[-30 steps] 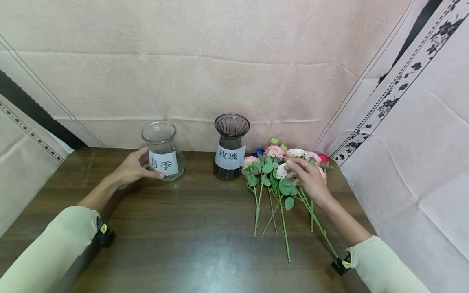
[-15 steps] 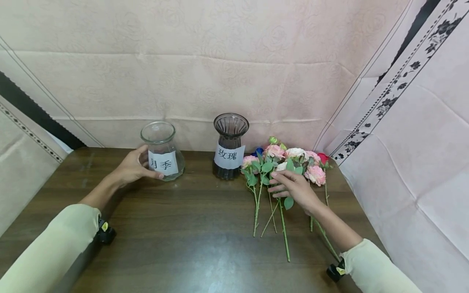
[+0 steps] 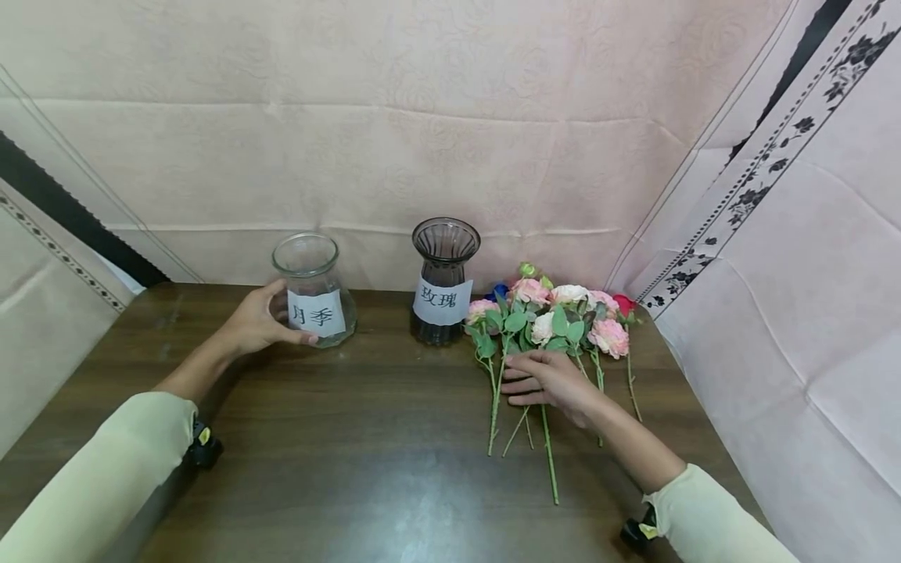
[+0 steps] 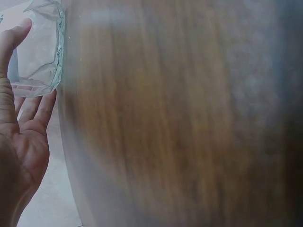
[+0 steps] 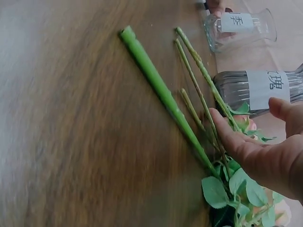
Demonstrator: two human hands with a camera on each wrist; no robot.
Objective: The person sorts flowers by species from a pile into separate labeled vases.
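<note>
My left hand (image 3: pixel 260 322) holds the clear glass vase (image 3: pixel 338 309) low on its left side. In the left wrist view, the thumb lies across the front of the vase (image 4: pixel 45 49) and the other fingers reach behind it. A white label with Chinese characters is on that vase. My right hand (image 3: pixel 552 385) hovers over or touches the green stems of the artificial flowers (image 3: pixel 608 336), its fingers extended and thumb apart. In the right wrist view, the fingers lie beside thin stems (image 5: pixel 196 87); nothing is gripped. The blooms are pink, white, red and blue.
A dark fluted glass vase (image 3: pixel 439 332) with a white label (image 3: pixel 442 301) stands between the clear vase and the flowers. The brown wooden table (image 3: pixel 338 461) ends at a pale cloth backdrop (image 3: pixel 352 156). More cloth hangs at both sides.
My right hand has moved from the blooms at the right down and left to the stems, uncovering white and pink flowers. My left hand stays at the clear vase.
</note>
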